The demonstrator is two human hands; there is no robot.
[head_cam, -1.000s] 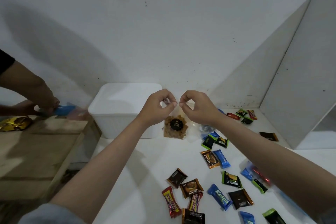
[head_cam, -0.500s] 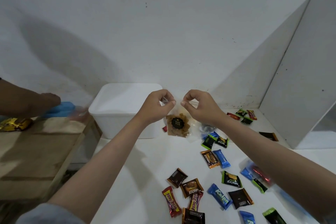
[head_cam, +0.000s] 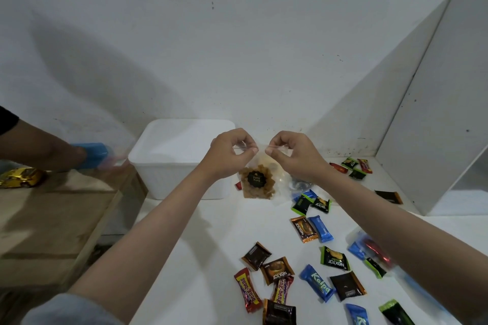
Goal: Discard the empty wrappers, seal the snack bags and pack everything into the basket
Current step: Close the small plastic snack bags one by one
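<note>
I hold a clear snack bag (head_cam: 257,182) with brown snacks and a black round label up above the white table. My left hand (head_cam: 227,153) and my right hand (head_cam: 293,154) each pinch the bag's top edge between thumb and forefinger, a short gap between them. A white basket (head_cam: 179,163) stands just left of the bag, behind my left hand. Several small snack packets lie on the table, among them a blue Kalpa bar (head_cam: 318,282) and a brown Nextar packet (head_cam: 277,270).
Another person's arm (head_cam: 39,150) reaches in at the left with a blurred blue object (head_cam: 91,154), over a wooden surface (head_cam: 52,216) bearing a gold toy car (head_cam: 21,177). A clear bag with packets (head_cam: 369,250) lies under my right forearm. A white panel (head_cam: 435,113) leans at right.
My hands have drawn slightly apart along the bag's top edge, then come a little closer again. The other person's arm shifted at the left with the blue object.
</note>
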